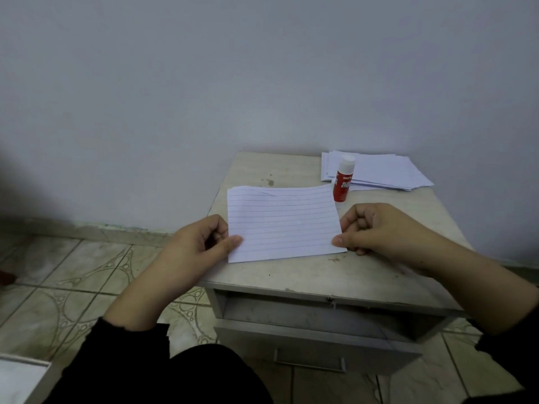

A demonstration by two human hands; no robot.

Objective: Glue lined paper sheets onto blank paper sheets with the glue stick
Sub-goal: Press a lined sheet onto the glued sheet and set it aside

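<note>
We see the glue stick (343, 179) upright on the desk (379, 275). The lined sheet (283, 223) lies just left and in front of it. The paper stack (379, 173) lies behind it, to its right.

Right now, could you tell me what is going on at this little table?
A person is holding a lined paper sheet by its side edges, the left hand pinching one side and the right hand the other, over a small table. The glue stick stands capped and untouched behind the sheet, beside a stack of paper sheets at the far corner. No gluing is under way.
</note>
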